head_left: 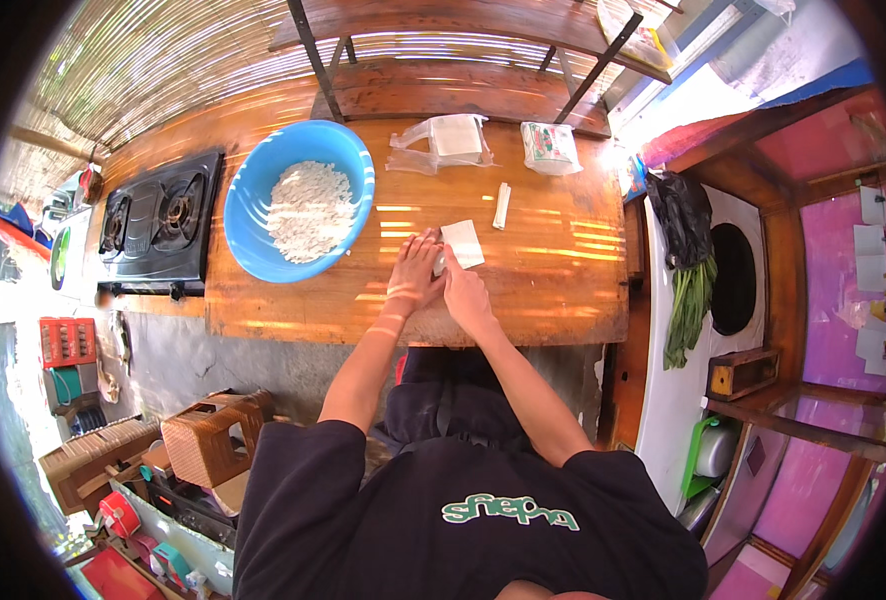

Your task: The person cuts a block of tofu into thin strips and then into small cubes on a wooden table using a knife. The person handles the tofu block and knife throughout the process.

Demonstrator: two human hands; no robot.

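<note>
A square white sheet or thin stack of sheets [464,244] lies on the wooden tabletop, its left edge at my fingertips. My left hand [411,274] rests palm down beside that edge, fingers stretched forward. Close against it is my right hand [467,296], index finger extended to the sheet's near left side and the other fingers curled. Whatever the right palm may hold is hidden. A bit of white material shows between the hands. Behind the sheet lie narrow white strips [501,206]. To the left, a blue plastic basin [244,225] holds a heap of small white pieces [309,211].
A clear plastic bag with a white square stack [458,140] and a printed white packet [550,148] lie at the table's back, below a wooden shelf [413,86]. A black two-burner gas stove [159,217] stands left. Leafy greens [689,307] hang in a black bag right.
</note>
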